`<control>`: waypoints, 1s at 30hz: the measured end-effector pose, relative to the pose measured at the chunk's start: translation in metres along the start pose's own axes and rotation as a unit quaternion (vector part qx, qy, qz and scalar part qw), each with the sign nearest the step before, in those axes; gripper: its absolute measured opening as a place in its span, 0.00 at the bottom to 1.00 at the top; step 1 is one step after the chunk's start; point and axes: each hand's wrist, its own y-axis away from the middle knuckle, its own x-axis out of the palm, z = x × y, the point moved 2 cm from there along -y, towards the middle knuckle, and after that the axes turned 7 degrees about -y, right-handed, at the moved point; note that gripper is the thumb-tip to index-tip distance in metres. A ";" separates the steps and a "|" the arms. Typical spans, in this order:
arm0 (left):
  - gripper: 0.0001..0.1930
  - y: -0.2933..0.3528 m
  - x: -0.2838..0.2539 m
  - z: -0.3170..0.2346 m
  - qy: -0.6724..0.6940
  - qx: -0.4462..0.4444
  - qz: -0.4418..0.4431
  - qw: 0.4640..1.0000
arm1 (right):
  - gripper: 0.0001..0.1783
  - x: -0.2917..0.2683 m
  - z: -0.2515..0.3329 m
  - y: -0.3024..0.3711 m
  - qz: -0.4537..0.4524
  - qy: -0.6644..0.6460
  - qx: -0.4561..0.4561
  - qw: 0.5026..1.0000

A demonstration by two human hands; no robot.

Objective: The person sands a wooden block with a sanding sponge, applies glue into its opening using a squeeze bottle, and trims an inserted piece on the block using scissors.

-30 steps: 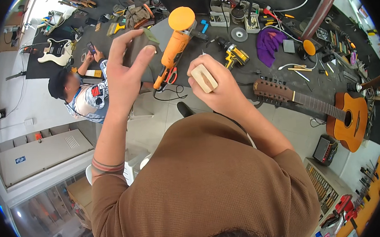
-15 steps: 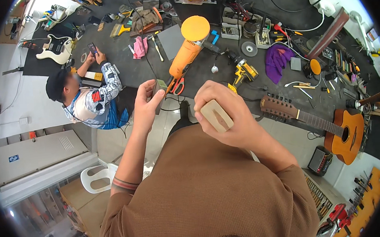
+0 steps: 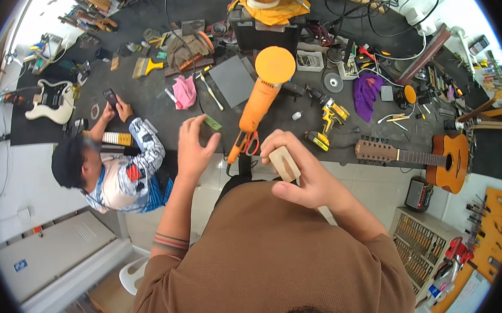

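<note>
Fingers [image 3: 274,149] of your right hand [image 3: 305,179] clamp a wood block [image 3: 284,163], its long axis tilted. Your left hand [image 3: 192,149], fingers spread, is nearer the orange polisher [image 3: 259,100] just ahead.

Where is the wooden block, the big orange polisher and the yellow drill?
wooden block [image 3: 284,163], head view, on its pale front face, held in the right hand [image 3: 305,176].
orange polisher [image 3: 257,102], head view, on the middle of its orange body.
yellow drill [image 3: 331,116], head view, on its yellow housing.
</note>
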 end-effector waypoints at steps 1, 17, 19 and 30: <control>0.31 -0.013 -0.001 0.026 -0.009 0.005 -0.043 0.999 | 0.30 0.006 -0.007 -0.004 -0.003 -0.025 0.024 0.999; 0.45 -0.324 0.014 0.239 0.038 -0.149 -0.174 0.973 | 0.24 0.072 -0.031 -0.013 -0.244 -0.002 0.116 0.963; 0.47 -0.351 0.004 0.223 0.008 -0.106 -0.180 0.978 | 0.29 0.077 -0.030 -0.012 -0.242 0.009 0.117 0.963; 0.16 -0.177 -0.055 0.027 0.397 0.094 -0.110 0.906 | 0.36 0.085 -0.028 -0.038 -0.249 0.108 0.047 0.961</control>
